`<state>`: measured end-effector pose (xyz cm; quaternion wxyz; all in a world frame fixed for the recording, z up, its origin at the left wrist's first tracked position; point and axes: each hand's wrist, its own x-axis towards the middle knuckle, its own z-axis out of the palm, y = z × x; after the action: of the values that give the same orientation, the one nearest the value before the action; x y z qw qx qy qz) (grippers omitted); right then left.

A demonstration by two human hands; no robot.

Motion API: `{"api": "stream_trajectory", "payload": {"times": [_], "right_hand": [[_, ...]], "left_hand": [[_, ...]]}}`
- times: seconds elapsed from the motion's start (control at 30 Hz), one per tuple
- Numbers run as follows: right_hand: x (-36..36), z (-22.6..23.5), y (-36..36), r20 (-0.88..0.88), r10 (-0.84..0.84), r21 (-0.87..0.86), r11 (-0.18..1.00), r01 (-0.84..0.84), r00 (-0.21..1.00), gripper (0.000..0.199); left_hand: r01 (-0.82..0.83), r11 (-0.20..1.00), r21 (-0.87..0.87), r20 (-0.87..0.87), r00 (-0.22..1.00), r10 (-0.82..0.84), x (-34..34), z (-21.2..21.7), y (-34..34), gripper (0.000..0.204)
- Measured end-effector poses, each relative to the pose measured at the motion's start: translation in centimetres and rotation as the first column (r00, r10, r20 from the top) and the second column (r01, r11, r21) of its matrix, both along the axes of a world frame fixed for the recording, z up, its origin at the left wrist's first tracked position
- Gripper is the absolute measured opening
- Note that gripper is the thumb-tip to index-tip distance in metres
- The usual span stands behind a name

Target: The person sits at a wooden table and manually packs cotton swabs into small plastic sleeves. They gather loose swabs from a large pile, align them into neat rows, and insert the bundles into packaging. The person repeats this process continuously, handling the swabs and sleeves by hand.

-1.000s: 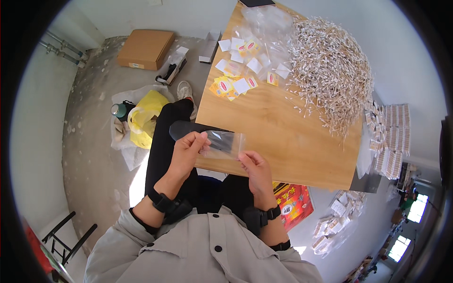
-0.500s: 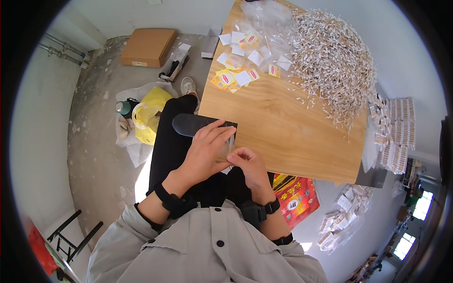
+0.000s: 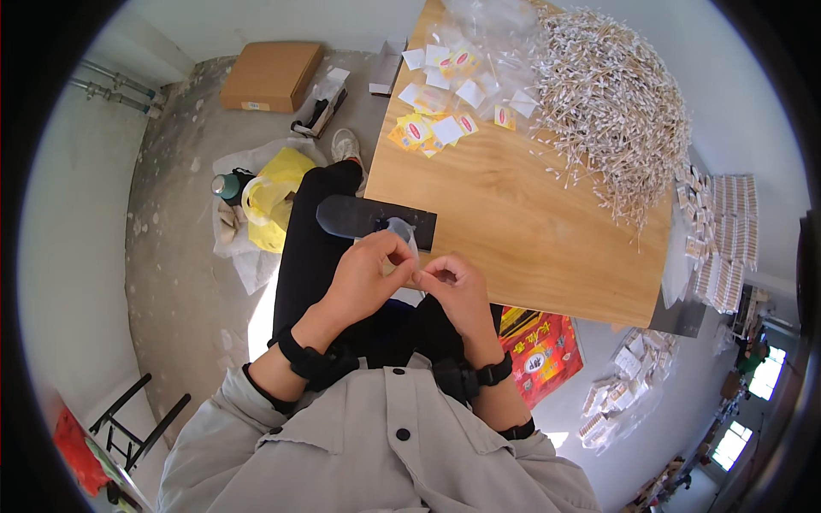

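A small clear plastic bag (image 3: 410,244) stands up between my hands, its upper part over a dark flat plate with a rounded left end (image 3: 351,216). My left hand (image 3: 366,269) is closed in a pinch at the bag's near edge. Right beside it, my right hand (image 3: 453,286) pinches the same edge, and the fingertips of both hands almost meet. What the bag holds, if anything, I cannot make out. The plate lies at the wooden table's (image 3: 513,231) left near corner, its rounded end jutting out past the edge over my leg.
A big heap of cotton swabs (image 3: 611,103) covers the table's far right. White and yellow cards (image 3: 432,128) and clear bags (image 3: 492,43) lie far left. Packed swab bundles (image 3: 731,222) are stacked at right. On the floor are a cardboard box (image 3: 272,77) and a yellow bag (image 3: 278,197).
My left hand has drawn back off the plate and turned from lying flat over the bag to pinching its edge. My right hand keeps its pinch. The view has shifted slightly.
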<state>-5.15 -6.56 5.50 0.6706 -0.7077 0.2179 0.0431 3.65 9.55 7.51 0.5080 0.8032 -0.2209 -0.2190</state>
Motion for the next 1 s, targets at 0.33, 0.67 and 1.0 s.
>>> {"api": "stream_trajectory", "payload": {"times": [0.33,0.67,1.0], "right_hand": [[1.1,0.1,1.6,0.112,-0.023,-0.189,0.981,0.044,0.993,0.013],[1.7,-1.6,1.5,-0.181,0.111,0.323,0.945,-0.048,0.977,0.023],[1.9,-2.3,1.7,-0.137,0.136,0.356,0.931,-0.080,0.981,0.029]], "left_hand": [[0.069,0.983,0.168,0.004,0.998,-0.070,-0.8,1.0,-0.4,0.016],[0.216,0.964,0.159,0.329,0.909,-0.257,0.3,0.3,0.7,0.077],[0.078,0.978,0.192,0.362,0.921,-0.144,2.4,0.2,4.5,0.060]]}}
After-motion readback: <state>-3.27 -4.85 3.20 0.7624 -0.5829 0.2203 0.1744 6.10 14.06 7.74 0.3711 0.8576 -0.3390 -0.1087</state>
